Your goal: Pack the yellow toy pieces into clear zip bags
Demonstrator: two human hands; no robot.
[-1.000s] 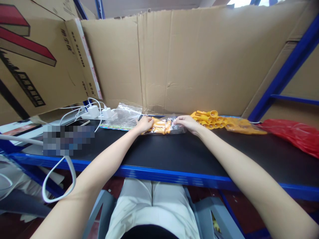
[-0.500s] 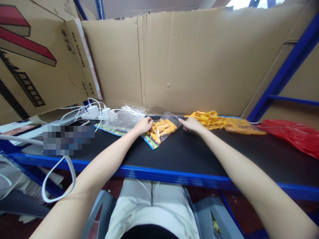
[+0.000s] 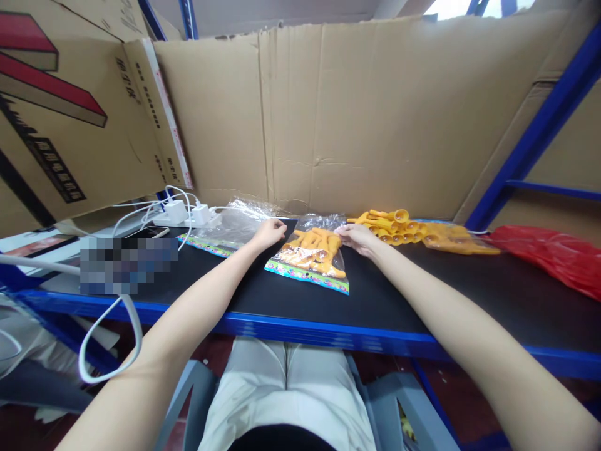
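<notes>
Both hands at the far end of a filled clear bag on the black surface.

The clear bag (image 3: pixel 312 257), packed with orange plastic pieces and edged by a coloured printed strip along its near side, lies flat at the middle of the black surface (image 3: pixel 422 294). The right hand (image 3: pixel 357 237) rests on the bag's far right corner, fingers bent and pinching the film there. The left hand (image 3: pixel 268 233) sits just left of the bag's far corner, fingers curled loosely; whether it grips the film cannot be told. Empty clear bags (image 3: pixel 232 225) lie beside the left hand. A heap of loose orange pieces (image 3: pixel 404 227) lies just right of the right hand, with a red plastic bag (image 3: pixel 554 257) further right. White chargers and cables (image 3: pixel 181 212) sit at far left, before a cardboard backing (image 3: pixel 357 113).
</notes>
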